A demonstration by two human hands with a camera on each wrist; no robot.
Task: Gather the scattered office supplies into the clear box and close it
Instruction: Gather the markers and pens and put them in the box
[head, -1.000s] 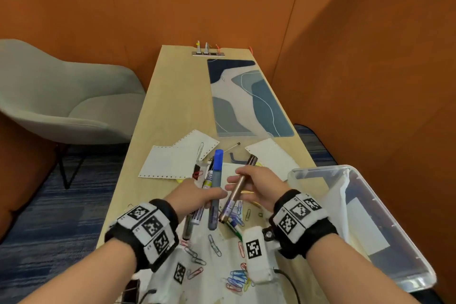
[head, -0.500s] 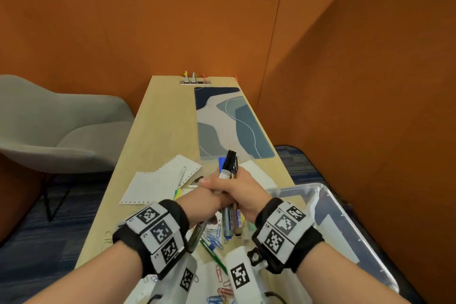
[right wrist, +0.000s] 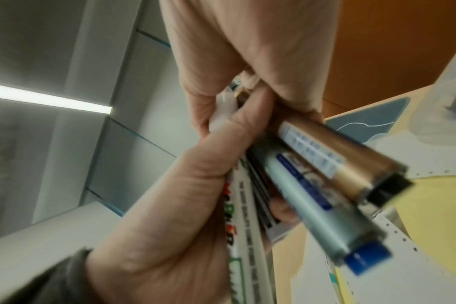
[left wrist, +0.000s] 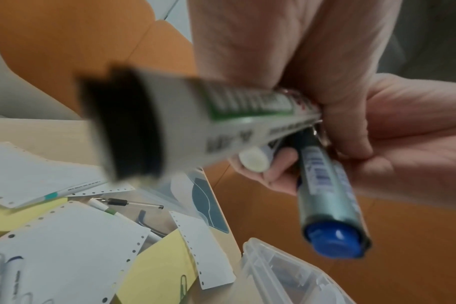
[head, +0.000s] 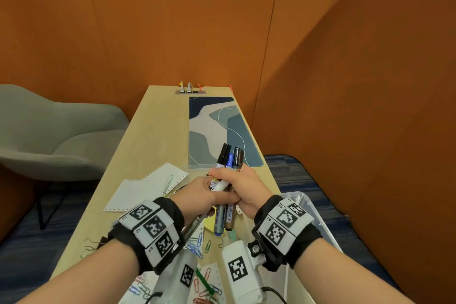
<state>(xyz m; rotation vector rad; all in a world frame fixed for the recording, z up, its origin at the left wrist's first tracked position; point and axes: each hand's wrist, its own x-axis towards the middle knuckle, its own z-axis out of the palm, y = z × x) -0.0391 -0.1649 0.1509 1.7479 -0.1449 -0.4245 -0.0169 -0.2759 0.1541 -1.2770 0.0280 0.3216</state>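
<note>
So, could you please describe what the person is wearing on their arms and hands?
Both hands are bare, with no gloves and no sleeves on the forearms. The left wrist and right wrist each carry a black band with white panels printed with black square codes. A white camera block with its own code hangs under each band, fixed by a black knob and trailing a black cable.

Both forearms are bare, and each wrist wears a broad black fabric band. The left wristband (head: 150,229) carries three white square panels printed with black coded markers, and the right wristband (head: 286,223) carries the same. Under each wrist hangs a white camera housing (head: 240,271) bearing another black marker; a black knob screw (head: 255,249) fixes the right one, and a thin black cable (head: 274,292) trails from it.
</note>
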